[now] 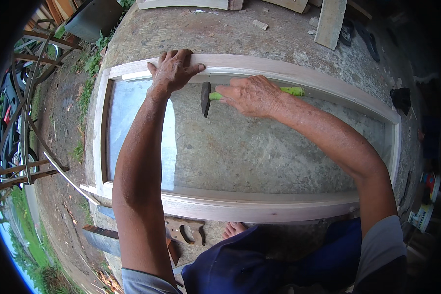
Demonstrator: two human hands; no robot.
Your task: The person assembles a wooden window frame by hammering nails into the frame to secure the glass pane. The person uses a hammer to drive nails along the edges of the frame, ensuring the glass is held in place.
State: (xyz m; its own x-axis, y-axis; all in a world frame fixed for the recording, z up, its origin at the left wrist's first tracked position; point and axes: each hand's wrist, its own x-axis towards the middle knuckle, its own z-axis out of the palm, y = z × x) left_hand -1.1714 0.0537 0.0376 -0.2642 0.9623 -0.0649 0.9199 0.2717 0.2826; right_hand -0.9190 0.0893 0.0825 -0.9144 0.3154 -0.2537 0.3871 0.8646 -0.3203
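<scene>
A long pale wooden frame (259,211) with a glass pane (240,152) lies flat on the ground before me. My left hand (173,71) is on its far rail, left of the middle, with fingers bent over the wood and the thumb pointing right along the inner edge. The fingertips are partly hidden. My right hand (252,95) is closed round the green handle of a hammer (206,99), just right of my left hand. Its dark head hangs over the glass near the far rail. A white wooden strip (136,76) runs along that rail's inner edge.
A handsaw (185,230) with a wooden handle lies by my bare foot (233,229), below the near rail. Boards (331,24) lie at the far right, and a wood scrap (260,24) beyond the frame. Wooden racks (27,108) and a motorbike stand at left; tubs (421,217) at right.
</scene>
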